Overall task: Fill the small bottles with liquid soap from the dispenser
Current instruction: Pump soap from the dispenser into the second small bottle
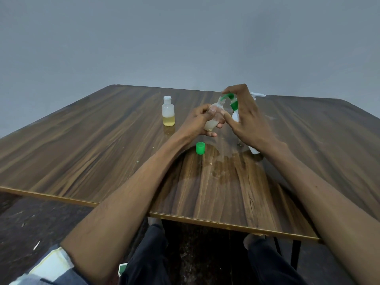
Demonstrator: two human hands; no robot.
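Soap could miss the neck if we let the small bottle (212, 118) tilt further. Our left hand (197, 122) is curled around it, at nine o'clock of the dispenser (235, 112), whose green pump our right hand (246, 118) presses with closed fingers.

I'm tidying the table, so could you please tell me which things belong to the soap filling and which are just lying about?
In use: dispenser, held bottle, green cap, capped bottle.
Lying about: white pump behind the hands, box on the floor.
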